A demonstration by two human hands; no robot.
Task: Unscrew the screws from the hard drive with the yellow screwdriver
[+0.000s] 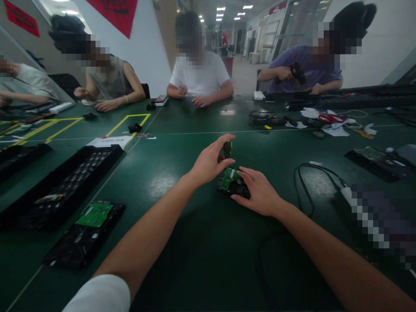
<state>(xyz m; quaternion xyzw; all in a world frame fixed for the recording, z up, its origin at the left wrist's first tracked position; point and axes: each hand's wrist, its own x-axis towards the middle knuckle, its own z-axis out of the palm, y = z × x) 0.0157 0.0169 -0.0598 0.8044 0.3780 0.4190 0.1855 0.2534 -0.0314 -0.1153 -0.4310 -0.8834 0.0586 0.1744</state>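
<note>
Of the two hands, the left grasps a screwdriver upright over the far edge of a device; its tip is hidden. The right presses the device, fingers spread, on the green surface. A similar unit lies well apart, leftward, beside a black tray.

One head-worn camera looks forward (and down) across the table.

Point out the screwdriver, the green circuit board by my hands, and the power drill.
Screwdriver [228, 149], head view: its handle.
Green circuit board [229, 175], head view: its uncovered face.
Power drill [298, 73], head view: its body.
</note>
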